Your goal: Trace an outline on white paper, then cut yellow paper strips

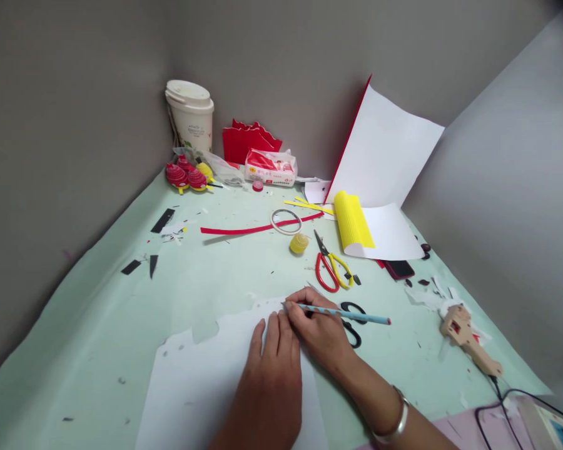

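Note:
My left hand (274, 362) lies flat, fingers stretched out, on a sheet of white paper (192, 375) with a ragged, cut-out far edge. In my right hand (321, 331) is a light blue pencil (356, 314), its tip touching the paper close to that far edge, just beyond my left fingertips. Partly behind the right hand lie black-handled scissors (354, 307). Farther off are scissors with one red and one yellow handle (331, 265), their blades slightly apart. A small yellow coiled roll (299, 244) sits left of them.
A beige glue gun (469, 340) with a black cord lies at the right. Behind are a red paper strip (234, 231), a white ring (273, 220), yellow corrugated paper (354, 222), a tissue pack (271, 169) and a white lidded bin (190, 119). Black scraps (163, 220) lie left.

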Available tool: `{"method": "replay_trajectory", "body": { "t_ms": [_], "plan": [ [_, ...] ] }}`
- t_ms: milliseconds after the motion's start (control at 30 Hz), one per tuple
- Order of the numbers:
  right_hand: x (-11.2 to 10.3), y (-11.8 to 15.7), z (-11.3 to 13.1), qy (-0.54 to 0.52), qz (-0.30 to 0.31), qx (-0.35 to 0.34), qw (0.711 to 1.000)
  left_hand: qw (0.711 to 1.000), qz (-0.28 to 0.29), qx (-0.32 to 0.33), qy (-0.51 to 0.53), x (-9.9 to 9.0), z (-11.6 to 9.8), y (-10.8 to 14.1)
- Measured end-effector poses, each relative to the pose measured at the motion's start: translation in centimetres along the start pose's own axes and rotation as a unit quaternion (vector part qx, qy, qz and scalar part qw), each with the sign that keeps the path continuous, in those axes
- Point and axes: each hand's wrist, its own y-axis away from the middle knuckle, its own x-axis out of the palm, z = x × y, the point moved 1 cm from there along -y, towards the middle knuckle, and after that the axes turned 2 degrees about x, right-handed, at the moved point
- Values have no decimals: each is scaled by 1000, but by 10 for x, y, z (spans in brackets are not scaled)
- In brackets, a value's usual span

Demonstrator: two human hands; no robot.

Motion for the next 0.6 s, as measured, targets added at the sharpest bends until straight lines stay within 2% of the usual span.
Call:
{"method": "replay_trajectory", "body": {
  "t_ms": [600],
  "plan": [
    [-2, 1, 2, -10, 14, 3, 1000, 1000, 17, -4, -11, -2, -1, 0]
  ]
}}
